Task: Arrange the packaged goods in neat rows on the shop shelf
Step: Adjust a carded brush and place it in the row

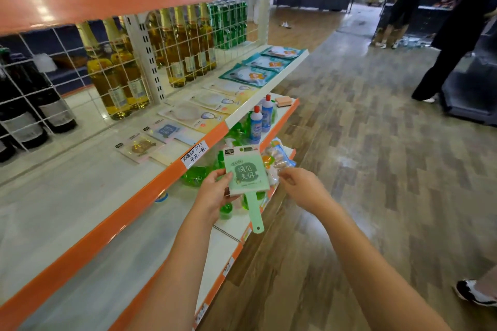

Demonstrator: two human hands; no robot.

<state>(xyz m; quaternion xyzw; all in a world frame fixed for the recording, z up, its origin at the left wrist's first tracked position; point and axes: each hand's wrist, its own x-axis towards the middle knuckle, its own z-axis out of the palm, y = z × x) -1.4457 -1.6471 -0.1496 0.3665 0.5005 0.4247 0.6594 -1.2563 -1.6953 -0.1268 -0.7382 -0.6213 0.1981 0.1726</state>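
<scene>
- The left hand (215,191) grips a green packaged fan (246,173) by its left edge, thumb on the front and fingers behind, holding it in the air in front of the shelf's orange edge.
- The fan's green handle (254,213) points down, its tip hanging free.
- The right hand (301,187) is just beside the pack's right edge with its fingers loosely curled; I cannot tell whether they touch the pack.
- On the white shelf (80,191), a row of flat packs runs along the front edge: a pink pack (139,146), a blue pack (168,131), cream packs (196,114) and teal packs (255,74) further on.
- Behind a white wire grid stand yellow bottles (118,80) and green cans (228,24).
- On the shelf below stand two blue bottles with red caps (259,121).
</scene>
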